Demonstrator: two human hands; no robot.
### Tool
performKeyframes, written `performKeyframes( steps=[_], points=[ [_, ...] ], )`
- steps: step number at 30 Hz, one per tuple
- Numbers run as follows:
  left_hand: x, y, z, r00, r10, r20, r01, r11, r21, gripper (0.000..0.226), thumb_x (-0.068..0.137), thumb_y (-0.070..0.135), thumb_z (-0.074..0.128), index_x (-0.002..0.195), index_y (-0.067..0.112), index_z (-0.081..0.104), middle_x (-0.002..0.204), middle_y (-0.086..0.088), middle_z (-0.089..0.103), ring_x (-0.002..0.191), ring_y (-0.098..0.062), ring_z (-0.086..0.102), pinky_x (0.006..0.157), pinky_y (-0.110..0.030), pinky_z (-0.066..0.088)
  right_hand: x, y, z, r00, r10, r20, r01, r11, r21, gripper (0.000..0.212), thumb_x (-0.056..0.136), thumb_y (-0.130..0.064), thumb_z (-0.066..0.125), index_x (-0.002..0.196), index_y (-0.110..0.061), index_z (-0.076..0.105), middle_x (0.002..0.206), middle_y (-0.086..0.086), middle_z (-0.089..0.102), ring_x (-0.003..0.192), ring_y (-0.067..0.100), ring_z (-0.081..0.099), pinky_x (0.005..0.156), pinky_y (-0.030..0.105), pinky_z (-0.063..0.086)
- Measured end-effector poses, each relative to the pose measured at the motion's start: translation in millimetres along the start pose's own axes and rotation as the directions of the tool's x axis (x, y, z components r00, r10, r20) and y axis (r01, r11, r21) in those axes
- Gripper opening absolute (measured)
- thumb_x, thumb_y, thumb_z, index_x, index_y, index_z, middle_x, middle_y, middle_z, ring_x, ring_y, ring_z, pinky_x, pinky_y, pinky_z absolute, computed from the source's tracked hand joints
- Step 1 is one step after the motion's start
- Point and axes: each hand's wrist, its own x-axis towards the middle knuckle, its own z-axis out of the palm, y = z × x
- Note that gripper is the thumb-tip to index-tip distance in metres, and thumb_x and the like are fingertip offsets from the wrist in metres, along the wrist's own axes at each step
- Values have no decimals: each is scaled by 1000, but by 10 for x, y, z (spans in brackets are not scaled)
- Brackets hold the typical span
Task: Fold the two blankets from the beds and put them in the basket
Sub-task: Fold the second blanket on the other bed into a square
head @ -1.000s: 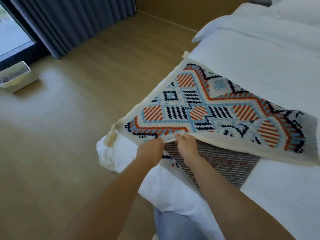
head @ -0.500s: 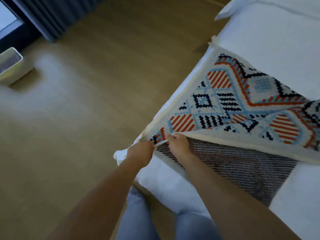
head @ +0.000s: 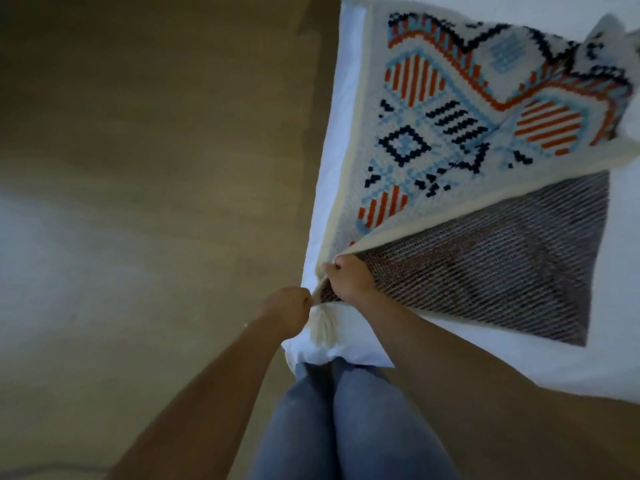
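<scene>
together, both hands pinching blanket (head: 446, 109) corner

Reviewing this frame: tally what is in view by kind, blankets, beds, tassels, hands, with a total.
Blankets: 1, the patterned blanket, partly folded over its dark underside
Beds: 1, the white bed
Tassels: 1, the cream tassel at the near corner
Hands: 2, left hand and right hand, both gripping the blanket
Total: 5
</scene>
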Motion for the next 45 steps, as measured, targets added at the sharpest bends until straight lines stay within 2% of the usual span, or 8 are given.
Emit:
performKeyframes(
  steps=[6, 13, 19, 22, 26, 28, 36, 45],
  points=[
    [234, -76, -76, 989, 44, 138, -48, 998, 28, 33, 98, 24, 35, 98, 5, 61, 109, -14, 62, 100, -28, 57, 80, -32, 41, 192, 13, 202, 994, 33, 102, -21, 992, -123, 29, 95, -29, 43, 72, -12, 51, 100, 18, 63, 99, 32, 59, 83, 35, 44],
    [467, -209, -447, 961, 233, 146, -254, 955, 152, 26, 93, 17, 41, 110, 9, 60, 115, -12, 60, 105, -27, 56, 88, -34, 45, 191, 22, 436, 977, 113, 182, -33, 919, -394, 30, 97, -22, 40, 116, -7, 58, 123, 11, 58, 115, 28, 54, 94, 37, 44],
    [615, -435, -1329, 858, 461, 225, -512, 801, 312, 23, 94, 20, 47, 109, 8, 60, 115, -11, 60, 104, -25, 57, 80, -27, 41, 233, -354, 554, 948, 310, -66, -313, 948, -50, 32, 99, -28, 36, 102, -5, 58, 103, 14, 60, 102, 30, 57, 80, 33, 41],
    [678, -395, -1809, 818, 539, 201, -570, 711, 412, 28, 97, 19, 40, 113, 7, 60, 114, -10, 60, 105, -25, 55, 83, -30, 42, 336, -711, 458, 902, 326, -282, -323, 945, 60, 33, 100, -27, 34, 91, -5, 57, 98, 10, 57, 94, 24, 56, 78, 29, 39],
    [821, -161, -2191, 741, 632, 228, -650, 587, 483, 24, 98, 15, 35, 109, 7, 54, 84, 0, 43, 89, -19, 46, 55, -22, 28, 444, -1108, 151, 850, 316, -421, -256, 947, 195, 33, 99, -27, 36, 75, -10, 50, 76, -2, 50, 75, 16, 47, 72, 27, 36],
    [880, 51, -2297, 707, 658, 260, -675, 518, 525, 26, 97, 12, 35, 115, 3, 52, 101, -8, 52, 94, -23, 51, 60, -24, 33, 486, -1182, -59, 807, 328, -491, -225, 939, 258, 37, 98, -25, 37, 64, -12, 39, 68, -1, 45, 68, 17, 43, 66, 28, 33],
    [1119, 1080, -2612, 609, 701, 371, -703, 260, 662, 16, 96, 13, 34, 91, 10, 49, 100, -11, 56, 80, -28, 53, 62, -32, 35, 557, -1037, -919, 674, 419, -608, -126, 876, 465, 45, 98, -19, 39, 55, -18, 26, 53, 1, 30, 49, 16, 30, 59, 30, 30],
    [1525, 2469, -3301, 595, 680, 429, -697, 170, 697, 21, 100, 20, 32, 97, 8, 48, 85, -8, 46, 72, -23, 42, 66, -35, 37, 784, -582, -2172, 552, 553, -624, -123, 795, 595, 46, 97, -19, 42, 55, -18, 22, 53, 1, 25, 48, 14, 21, 48, 29, 19]
  ],
)
